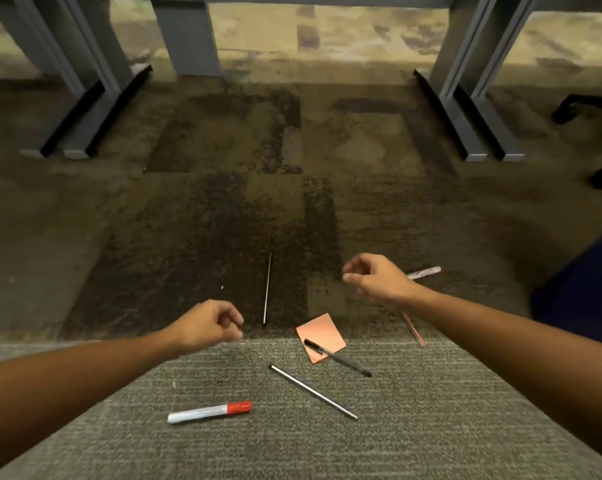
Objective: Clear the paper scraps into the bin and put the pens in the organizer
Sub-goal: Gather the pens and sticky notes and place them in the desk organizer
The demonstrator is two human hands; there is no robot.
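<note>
On the carpet lie a white marker with a red cap (209,412), a thin dark pen (312,391), a black ballpoint (337,357) resting across an orange paper scrap (322,333), and another thin pen (267,288) farther out. A pinkish pen (412,328) and a light marker (425,272) lie partly hidden under my right arm. My left hand (211,323) hovers left of the far thin pen, fingers loosely curled, holding nothing. My right hand (374,276) hovers above the floor right of that pen, fingers curled, empty. No bin or organizer is in view.
Grey desk legs (95,98) stand at the back left and grey desk legs (472,98) at the back right. A dark blue object (583,289) sits at the right edge. A chair base (580,105) shows at the far right.
</note>
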